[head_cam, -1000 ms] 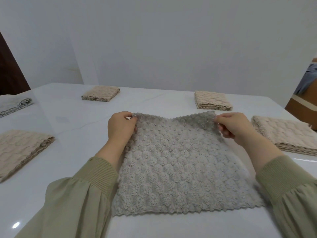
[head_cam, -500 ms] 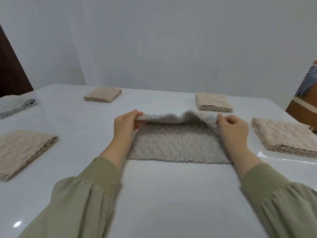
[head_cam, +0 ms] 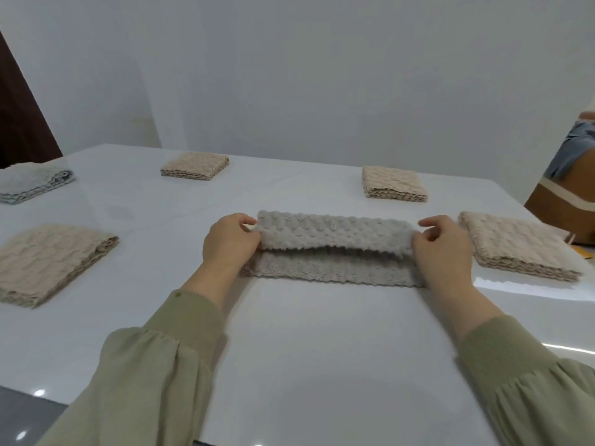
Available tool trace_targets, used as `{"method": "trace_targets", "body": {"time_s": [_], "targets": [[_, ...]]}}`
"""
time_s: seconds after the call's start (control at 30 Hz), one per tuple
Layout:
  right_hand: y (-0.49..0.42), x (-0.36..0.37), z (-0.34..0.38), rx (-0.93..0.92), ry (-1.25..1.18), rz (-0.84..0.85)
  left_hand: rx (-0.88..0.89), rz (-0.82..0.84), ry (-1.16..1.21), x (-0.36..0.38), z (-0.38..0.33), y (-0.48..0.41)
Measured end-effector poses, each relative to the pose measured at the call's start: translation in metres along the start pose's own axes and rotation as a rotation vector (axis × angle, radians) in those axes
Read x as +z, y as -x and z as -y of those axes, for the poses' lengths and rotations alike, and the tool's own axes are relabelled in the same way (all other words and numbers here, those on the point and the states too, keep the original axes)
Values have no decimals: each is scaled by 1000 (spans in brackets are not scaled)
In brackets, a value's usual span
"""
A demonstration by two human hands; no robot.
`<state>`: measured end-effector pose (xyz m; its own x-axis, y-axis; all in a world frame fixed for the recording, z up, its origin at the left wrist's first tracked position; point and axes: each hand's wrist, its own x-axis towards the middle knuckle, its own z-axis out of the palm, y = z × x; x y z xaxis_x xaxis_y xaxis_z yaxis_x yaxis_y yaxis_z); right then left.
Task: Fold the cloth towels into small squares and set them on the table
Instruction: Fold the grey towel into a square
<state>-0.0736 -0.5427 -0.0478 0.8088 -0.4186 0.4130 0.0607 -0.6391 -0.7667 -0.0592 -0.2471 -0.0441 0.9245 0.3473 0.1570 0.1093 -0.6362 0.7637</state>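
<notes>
At the centre of the bench [head_cam: 322, 349] lies the grey towel [head_cam: 335, 235], mid-fold. It forms a long strip running left to right. The lower layer is flat on the surface, and the upper layer is raised slightly above it, with a shadowed gap along the near side. The left hand [head_cam: 230, 244] pinches the left end of the upper layer; the right hand [head_cam: 441, 249] pinches the right end. On each hand the fingers [head_cam: 429, 223] are curled onto the cloth and hold nothing else.

Step in hand, by judgement: the lengthwise fold, with the far edge carried toward the near edge. The next move calls for lowering the upper layer until its free edge meets the near edge below. Both ends must stay level so the strip does not skew. A crosswise fold would then remain to make a small square.

Well apart from the work sit the far-left beige square [head_cam: 194, 166], the far-right beige square [head_cam: 393, 187], the right beige towel [head_cam: 515, 246] and the left beige towel [head_cam: 48, 262]. A folded grey towel [head_cam: 32, 181] lies at the left edge.

One second ago the grey towel lay spread flat, reaching well toward the person, with both hands at its far corners. Half a second ago that edge was lifted; it now overlaps the lower layer. The other towels have not moved.
</notes>
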Motion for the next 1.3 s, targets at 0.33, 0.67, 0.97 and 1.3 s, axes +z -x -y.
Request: {"method": "trace_targets", "body": {"time_s": [0.33,0.67,0.97,1.3], "targets": [[23,10,0,-487,420,356,693,312,-309,25,-12,17],[11,11,3,-646,356,138,916,17,-239,22,-18,18],[13,5,11,-851,382,306,870,205,-201,12,-22,26],[17,1,9,-821,338,430,792,386,-222,6,-23,31]]}}
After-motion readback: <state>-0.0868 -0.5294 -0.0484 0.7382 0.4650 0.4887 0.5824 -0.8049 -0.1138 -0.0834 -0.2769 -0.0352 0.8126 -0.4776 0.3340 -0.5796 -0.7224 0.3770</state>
